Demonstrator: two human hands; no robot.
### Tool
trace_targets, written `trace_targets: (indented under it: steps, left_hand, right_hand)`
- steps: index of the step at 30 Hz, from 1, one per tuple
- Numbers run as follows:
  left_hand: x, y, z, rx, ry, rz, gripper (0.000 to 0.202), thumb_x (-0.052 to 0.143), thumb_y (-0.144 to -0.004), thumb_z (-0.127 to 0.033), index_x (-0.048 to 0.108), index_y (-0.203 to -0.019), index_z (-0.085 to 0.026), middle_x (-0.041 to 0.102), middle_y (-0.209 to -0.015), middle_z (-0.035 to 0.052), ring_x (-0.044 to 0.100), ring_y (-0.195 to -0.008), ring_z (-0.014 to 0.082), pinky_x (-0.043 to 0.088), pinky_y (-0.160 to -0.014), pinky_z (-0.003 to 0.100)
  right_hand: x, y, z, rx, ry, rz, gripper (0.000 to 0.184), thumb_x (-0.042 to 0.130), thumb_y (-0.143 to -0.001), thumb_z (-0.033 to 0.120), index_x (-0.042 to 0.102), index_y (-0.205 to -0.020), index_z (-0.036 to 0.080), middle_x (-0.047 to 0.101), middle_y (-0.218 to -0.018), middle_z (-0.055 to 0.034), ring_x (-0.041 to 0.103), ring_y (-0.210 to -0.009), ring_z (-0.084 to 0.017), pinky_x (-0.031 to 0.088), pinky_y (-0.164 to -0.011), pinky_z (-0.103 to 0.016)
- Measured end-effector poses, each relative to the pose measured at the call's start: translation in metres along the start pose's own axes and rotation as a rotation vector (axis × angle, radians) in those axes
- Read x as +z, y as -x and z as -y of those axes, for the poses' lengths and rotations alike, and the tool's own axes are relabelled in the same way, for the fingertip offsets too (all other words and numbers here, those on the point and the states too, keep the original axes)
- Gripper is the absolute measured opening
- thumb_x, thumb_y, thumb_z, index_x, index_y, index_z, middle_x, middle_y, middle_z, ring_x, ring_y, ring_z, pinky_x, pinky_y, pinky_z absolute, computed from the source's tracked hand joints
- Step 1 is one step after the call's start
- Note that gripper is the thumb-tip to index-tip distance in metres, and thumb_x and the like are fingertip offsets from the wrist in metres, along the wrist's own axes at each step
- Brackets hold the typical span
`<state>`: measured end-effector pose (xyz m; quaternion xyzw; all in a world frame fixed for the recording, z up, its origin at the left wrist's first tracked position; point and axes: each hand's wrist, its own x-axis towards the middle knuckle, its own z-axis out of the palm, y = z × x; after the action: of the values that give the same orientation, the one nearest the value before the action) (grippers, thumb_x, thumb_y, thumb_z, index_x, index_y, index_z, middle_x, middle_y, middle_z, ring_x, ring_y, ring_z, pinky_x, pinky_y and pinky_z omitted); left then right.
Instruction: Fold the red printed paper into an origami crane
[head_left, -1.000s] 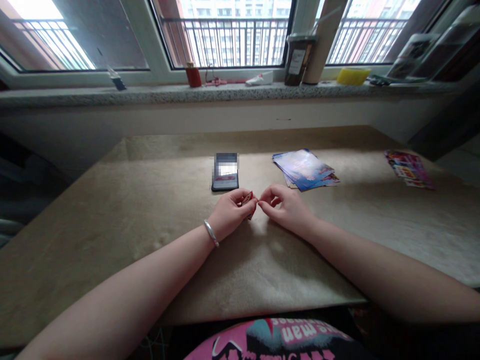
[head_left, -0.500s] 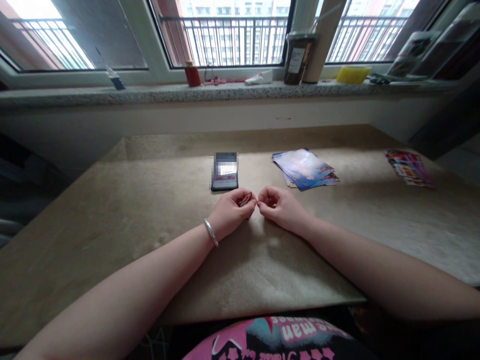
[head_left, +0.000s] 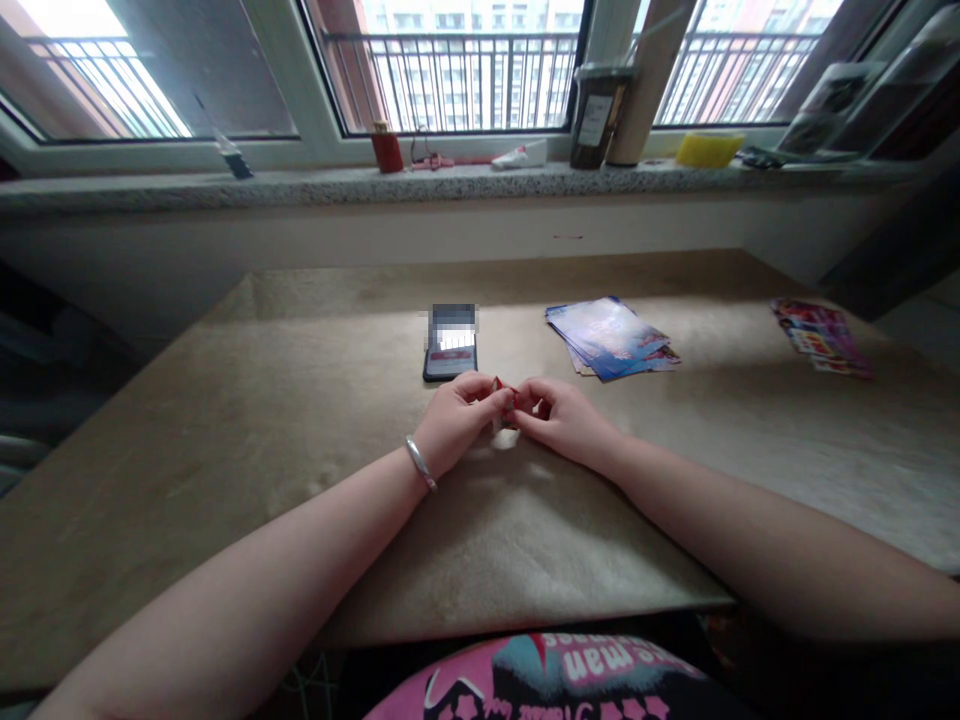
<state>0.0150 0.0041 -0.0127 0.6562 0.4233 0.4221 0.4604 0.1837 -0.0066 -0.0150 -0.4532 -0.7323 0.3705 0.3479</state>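
Tan table (head_left: pixel 225 430): phone (head_left: pixel 451 360), bluish sheet pile (head_left: pixel 611 338), reddish sheets (head_left: pixel 819 338) farther right.

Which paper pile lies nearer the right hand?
The blue pile, just beyond the right hand; the red-and-pink pile lies farther off to the right.

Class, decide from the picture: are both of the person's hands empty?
No, the left hand holds a small red item between thumb and fingers.

Held piece (head_left: pixel 505 419): red, whitish
Phone (head_left: pixel 450 368): black
Sheets (head_left: pixel 611 335): blue, lilac
Worktop (head_left: pixel 300 400): mottled tan
Bracelet (head_left: pixel 420 463): silver
Sill (head_left: pixel 315 190): speckled grey
Shirt (head_left: pixel 540 675): pink, black
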Motion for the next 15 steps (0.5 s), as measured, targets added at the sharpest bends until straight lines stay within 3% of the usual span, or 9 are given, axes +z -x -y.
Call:
trace_targets:
  steps: [6,11,15]
  left_hand:
    - [0.002,0.0,0.001,-0.039,0.142,0.095,0.038,0.068,-0.071,-0.041,0.06,-0.095,-0.013,0.064,-0.085,0.0054,0.059,-0.075,0.0146,0.046,-0.067,0.024]
    - [0.001,-0.001,0.002,-0.076,0.057,0.103,0.035,0.069,-0.069,-0.043,0.062,-0.086,-0.013,0.066,-0.082,0.0045,0.06,-0.075,0.0148,0.047,-0.071,0.026]
    - [0.0,-0.001,0.004,-0.085,0.004,0.074,0.034,0.067,-0.069,-0.046,0.064,-0.076,-0.013,0.062,-0.069,0.0016,0.054,-0.063,0.0114,0.043,-0.06,0.022]
  right_hand:
    - [-0.001,-0.005,-0.009,-0.001,-0.076,-0.066,0.021,0.058,-0.077,0.038,0.055,-0.071,0.017,0.06,-0.066,0.0006,0.052,-0.059,-0.011,0.039,-0.055,-0.023]
    - [-0.003,-0.007,-0.017,-0.003,-0.105,-0.088,0.021,0.057,-0.077,0.039,0.055,-0.073,0.018,0.062,-0.071,-0.0011,0.055,-0.065,-0.013,0.042,-0.061,-0.026]
    - [-0.003,-0.006,-0.015,0.014,-0.115,-0.073,0.021,0.057,-0.076,0.038,0.054,-0.072,0.018,0.06,-0.069,-0.0005,0.055,-0.064,-0.013,0.042,-0.06,-0.026]
